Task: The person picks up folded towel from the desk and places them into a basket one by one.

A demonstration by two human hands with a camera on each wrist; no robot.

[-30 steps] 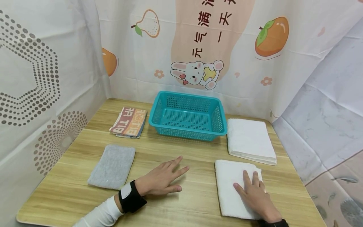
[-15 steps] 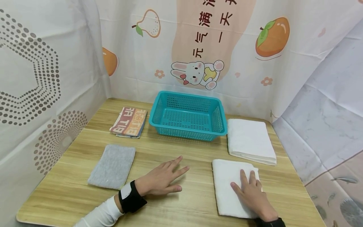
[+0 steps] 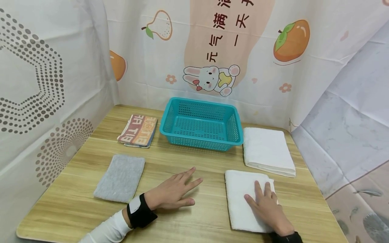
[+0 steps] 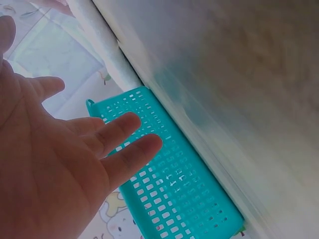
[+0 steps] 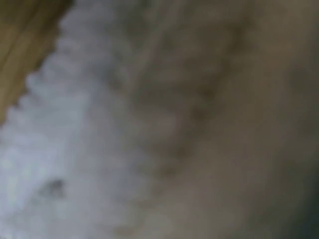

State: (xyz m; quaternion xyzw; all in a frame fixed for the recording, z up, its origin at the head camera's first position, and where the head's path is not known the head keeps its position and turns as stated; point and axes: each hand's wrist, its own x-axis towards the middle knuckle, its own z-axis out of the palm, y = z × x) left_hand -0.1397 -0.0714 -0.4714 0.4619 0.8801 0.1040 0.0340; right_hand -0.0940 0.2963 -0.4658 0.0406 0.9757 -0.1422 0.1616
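On the left I see a fuzzy grey cloth (image 3: 120,178) on the wooden table (image 3: 73,206). My left hand (image 3: 171,193) lies flat with fingers spread, bare wood around it. My right hand (image 3: 267,210) presses flat on the soft white towel (image 3: 240,195), which has slid a little left, near the front edge.

Head view: high, angled down over worktop (image 3: 197,216). Left wrist: close, low, facing basket (image 4: 179,184), shared with head view (image 3: 201,123). Right wrist: pressed against towel (image 5: 75,164), blurred.

Wood-grain table (image 3: 200,216), printed cloth backdrop (image 3: 243,50) w/ fruit + rabbit, dotted sheet (image 3: 36,84) left, even light.
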